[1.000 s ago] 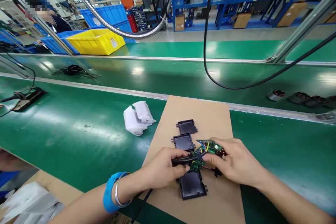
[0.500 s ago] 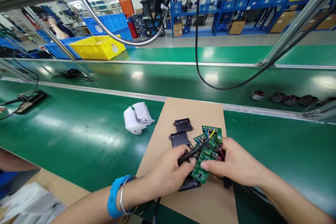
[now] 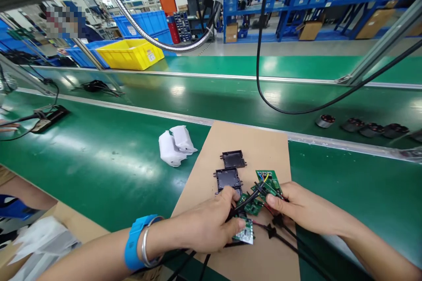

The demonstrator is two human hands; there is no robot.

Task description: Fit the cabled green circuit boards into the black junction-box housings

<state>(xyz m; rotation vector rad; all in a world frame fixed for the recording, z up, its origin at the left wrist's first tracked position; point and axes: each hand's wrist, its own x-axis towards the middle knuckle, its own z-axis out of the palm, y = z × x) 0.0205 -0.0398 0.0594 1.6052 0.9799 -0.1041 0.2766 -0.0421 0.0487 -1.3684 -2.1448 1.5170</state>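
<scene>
My left hand (image 3: 211, 224) is closed, its thumb pressed on a small green circuit board (image 3: 248, 235) with black cables beside the fingers. My right hand (image 3: 303, 210) pinches another circuit board (image 3: 267, 177), which has blue and yellow wires on it. Between the hands lies a third circuit board (image 3: 253, 207), partly covered by a black cable (image 3: 247, 202). Dark cables with black grommets (image 3: 271, 231) run from the boards toward the lower right. Shallow black plastic cases (image 3: 228, 178) rest on the cardboard sheet (image 3: 201, 184), the nearest ones partly hidden by my left hand.
Two white wrapped packets (image 3: 173, 147) lie left of the cardboard on the green bench (image 3: 99, 158). Several metal cylinders (image 3: 325, 120) stand at the back right. A black cable (image 3: 260, 66) hangs in a loop ahead. Another person (image 3: 90, 33) is beyond the yellow bin (image 3: 132, 55).
The stacked boards have been spread apart: one has come toward me under my left thumb, while another stays in my right hand. The grommets and cables now show between them.
</scene>
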